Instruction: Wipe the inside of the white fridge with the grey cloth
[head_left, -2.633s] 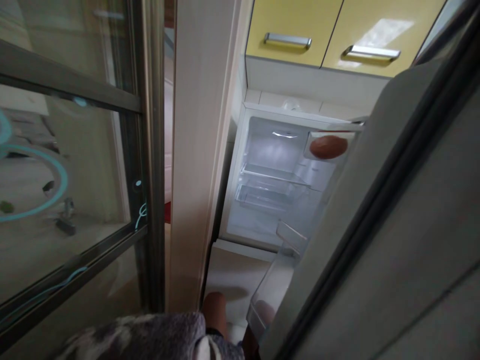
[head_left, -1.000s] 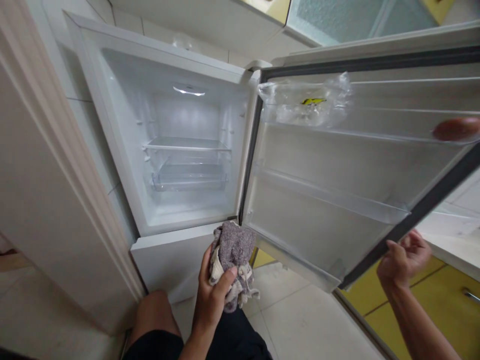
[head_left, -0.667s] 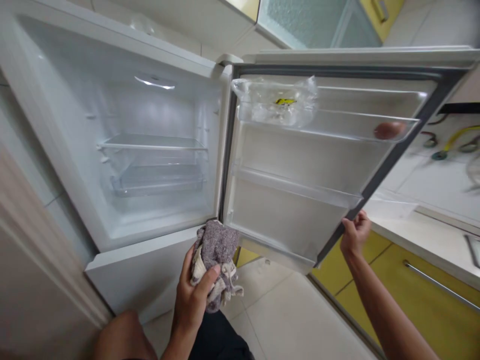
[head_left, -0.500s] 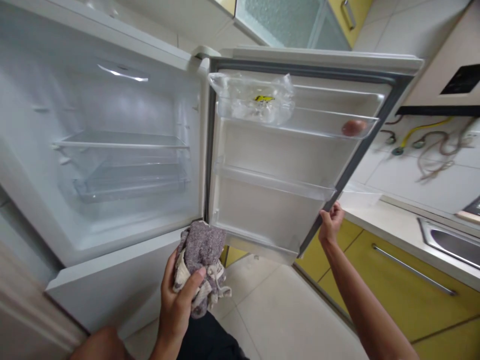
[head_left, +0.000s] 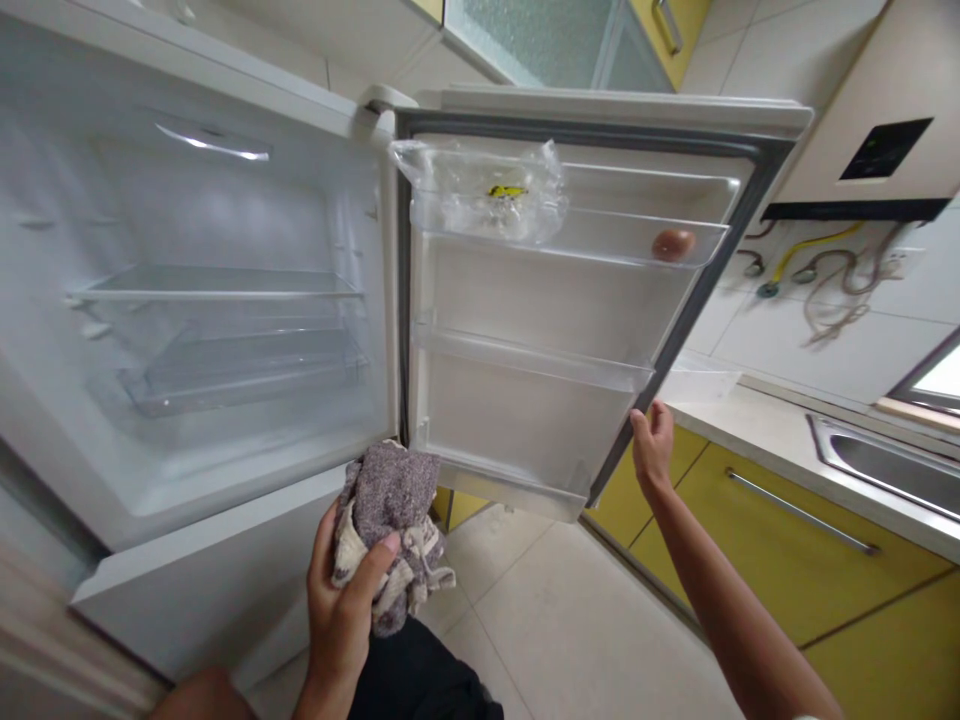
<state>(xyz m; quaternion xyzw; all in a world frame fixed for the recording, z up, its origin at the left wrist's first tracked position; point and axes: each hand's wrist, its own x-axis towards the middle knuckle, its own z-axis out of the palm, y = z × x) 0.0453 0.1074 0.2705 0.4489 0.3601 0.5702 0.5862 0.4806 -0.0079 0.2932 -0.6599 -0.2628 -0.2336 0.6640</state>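
My left hand [head_left: 341,610] is closed around a crumpled grey and cream cloth [head_left: 390,530], held in front of the lower edge of the open fridge [head_left: 187,480]. My right hand [head_left: 651,442] rests against the outer edge of the swung-open fridge door [head_left: 525,420], fingers loosely curled and apart, holding nothing. The door's top shelf holds a clear plastic bag [head_left: 480,190] and one brown egg [head_left: 673,244]. Inside the fridge are a glass shelf [head_left: 210,285] and a clear drawer [head_left: 240,365], both bare.
Yellow lower cabinets [head_left: 787,540] run under a white counter [head_left: 765,430] with a steel sink [head_left: 885,465] at the right. Hoses [head_left: 817,275] hang on the tiled wall. Upper cabinets with a frosted glass door [head_left: 540,35] sit above. Pale floor tiles [head_left: 570,630] lie below.
The view swung from a doorway to the open fridge. The door has swung wider, and my right hand went from gripping its edge to resting loosely against it. The cloth stays in my left hand.
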